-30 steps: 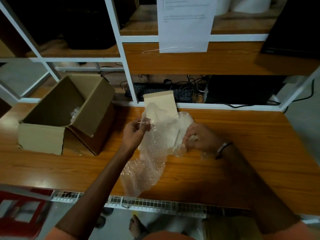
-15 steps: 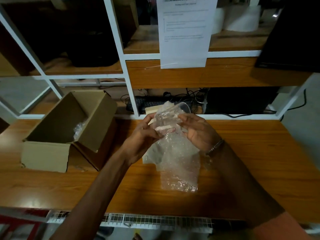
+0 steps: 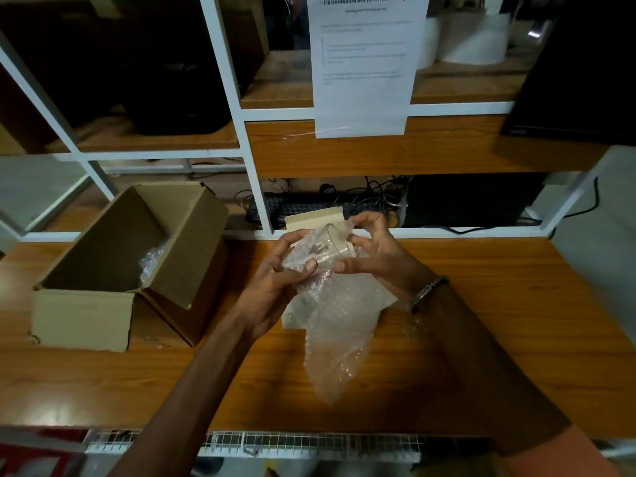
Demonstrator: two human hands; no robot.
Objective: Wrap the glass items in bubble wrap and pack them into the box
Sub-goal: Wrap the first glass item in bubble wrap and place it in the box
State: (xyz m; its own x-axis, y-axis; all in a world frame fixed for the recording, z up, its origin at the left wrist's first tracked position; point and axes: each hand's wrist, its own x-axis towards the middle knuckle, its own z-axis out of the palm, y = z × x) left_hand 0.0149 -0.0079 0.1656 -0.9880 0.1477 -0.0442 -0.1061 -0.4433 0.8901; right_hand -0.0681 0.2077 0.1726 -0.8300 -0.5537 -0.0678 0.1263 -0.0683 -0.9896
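Wooden bench [image 3: 481,304] under white-framed shelving. Glass [image 3: 332,247] tilted, rim up-right, gripped with bubble wrap [image 3: 339,325] by left hand [image 3: 275,284] and right hand [image 3: 378,256].

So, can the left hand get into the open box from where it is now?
Probably yes. The box stands open on the left hand's side with nothing between, but that hand is holding the glass and bubble wrap.

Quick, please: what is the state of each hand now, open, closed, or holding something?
Left hand: closed on the bubble wrap around the glass.
Right hand: closed on the same wrapped glass.
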